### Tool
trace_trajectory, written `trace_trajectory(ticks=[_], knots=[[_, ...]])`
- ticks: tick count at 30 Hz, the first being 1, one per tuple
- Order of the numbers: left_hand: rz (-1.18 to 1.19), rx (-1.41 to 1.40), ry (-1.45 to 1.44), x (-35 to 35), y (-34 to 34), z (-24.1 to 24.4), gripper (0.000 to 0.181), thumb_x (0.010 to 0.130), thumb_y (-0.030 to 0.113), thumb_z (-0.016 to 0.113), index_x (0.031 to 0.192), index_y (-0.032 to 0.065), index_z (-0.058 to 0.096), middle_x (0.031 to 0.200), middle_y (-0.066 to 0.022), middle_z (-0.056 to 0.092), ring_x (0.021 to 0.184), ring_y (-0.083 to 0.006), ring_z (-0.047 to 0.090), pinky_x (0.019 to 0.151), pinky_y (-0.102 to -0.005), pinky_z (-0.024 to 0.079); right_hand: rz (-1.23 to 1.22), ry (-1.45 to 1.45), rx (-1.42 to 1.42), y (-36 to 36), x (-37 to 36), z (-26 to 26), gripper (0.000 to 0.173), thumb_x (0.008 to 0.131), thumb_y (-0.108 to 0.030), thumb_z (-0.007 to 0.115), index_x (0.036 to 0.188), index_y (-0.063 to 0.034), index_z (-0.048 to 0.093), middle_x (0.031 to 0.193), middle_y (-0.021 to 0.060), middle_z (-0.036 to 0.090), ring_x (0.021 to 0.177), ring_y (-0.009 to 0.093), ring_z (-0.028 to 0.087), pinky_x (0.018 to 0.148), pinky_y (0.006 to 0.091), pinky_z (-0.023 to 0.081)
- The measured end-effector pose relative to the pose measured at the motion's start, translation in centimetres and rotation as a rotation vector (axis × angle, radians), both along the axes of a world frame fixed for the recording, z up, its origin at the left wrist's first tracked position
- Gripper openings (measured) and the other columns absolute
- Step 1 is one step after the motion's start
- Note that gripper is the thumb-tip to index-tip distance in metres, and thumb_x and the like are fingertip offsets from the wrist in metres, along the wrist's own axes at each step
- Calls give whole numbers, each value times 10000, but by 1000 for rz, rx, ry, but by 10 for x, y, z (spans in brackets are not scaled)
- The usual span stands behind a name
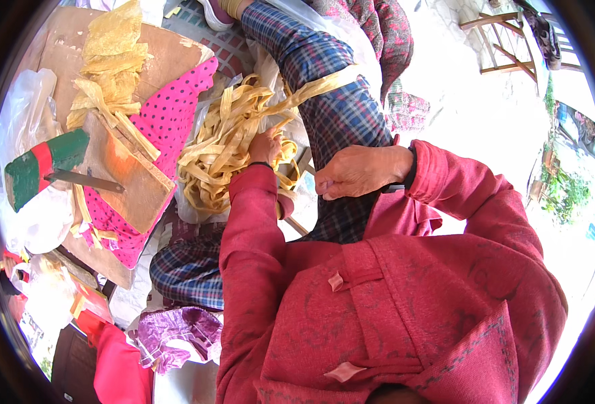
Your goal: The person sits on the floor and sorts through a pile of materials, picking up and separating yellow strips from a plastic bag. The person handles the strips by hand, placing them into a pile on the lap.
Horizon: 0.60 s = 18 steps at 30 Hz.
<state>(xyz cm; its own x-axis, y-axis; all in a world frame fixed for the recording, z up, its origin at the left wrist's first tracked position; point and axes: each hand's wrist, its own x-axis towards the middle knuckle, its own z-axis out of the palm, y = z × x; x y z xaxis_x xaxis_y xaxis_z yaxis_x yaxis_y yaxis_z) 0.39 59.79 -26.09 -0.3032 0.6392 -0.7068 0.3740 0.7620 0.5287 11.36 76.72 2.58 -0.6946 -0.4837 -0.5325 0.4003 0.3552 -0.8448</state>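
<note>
My left hand reaches into a heap of long, flat yellow strips, its fingers curled around part of the heap. What the strips are made of, I cannot tell. One longer strip runs from the heap across the knee of the plaid trousers. Above my thigh, my right hand is curled into a loose fist, and nothing shows in it. The heap rests on clear plastic between my legs.
To the left, a wooden board bears yellow sheets and a pink dotted cloth. A narrow metal blade lies between a green block with a red band and a small wooden block. A wooden chair stands far right.
</note>
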Motion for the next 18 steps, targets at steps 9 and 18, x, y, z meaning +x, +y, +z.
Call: trace_trajectory(ticks=[9,18], knots=[[-431,-50,-180,-26,-4,-47,350,966,276,417,1046,-3,614,725,-145,638,608,-233,626,582,-381,479,50,17,30,1,-5,-7,202,949,-223,534,960,-27,579,835,140,625,795,308,608,724,401,465],[477,192,-1133,-68,-76,102,516,1007,405,449,1305,-7,537,605,15,495,469,-53,421,440,-199,343,-170,105,91,-14,-8,-37,302,911,-280,546,1027,-11,618,881,185,666,842,352,649,754,425,499]])
